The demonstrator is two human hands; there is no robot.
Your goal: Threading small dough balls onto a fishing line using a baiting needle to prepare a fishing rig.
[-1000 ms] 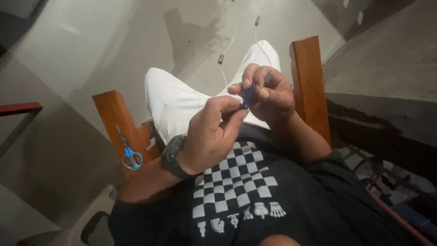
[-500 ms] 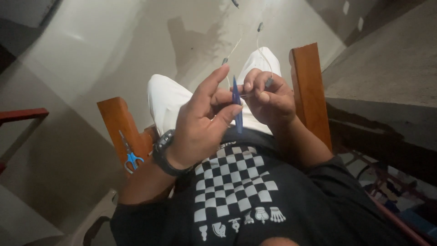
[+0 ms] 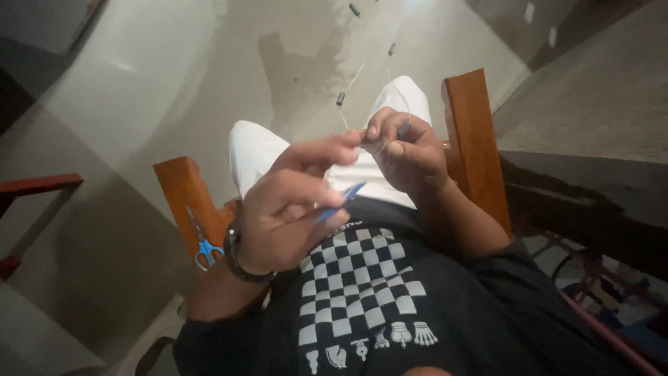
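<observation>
I sit in a wooden chair and look down at my lap. My left hand holds a thin blue tool between thumb and lower fingers, while its index finger reaches out and touches the fingertips of my right hand. My right hand pinches a thin pale cord strung with small dark beads. The cord runs up and away over my white trousers. A dark watch sits on my left wrist.
Blue-handled scissors lie on the left wooden armrest. The right armrest stands close beside my right hand. A pale floor lies below. A dark ledge and reddish metal bars are at the right.
My left hand turned the blue tool from upright to slanting low toward my chest. Its index finger stretched out to meet my right fingertips. The camera view shifted slightly.
</observation>
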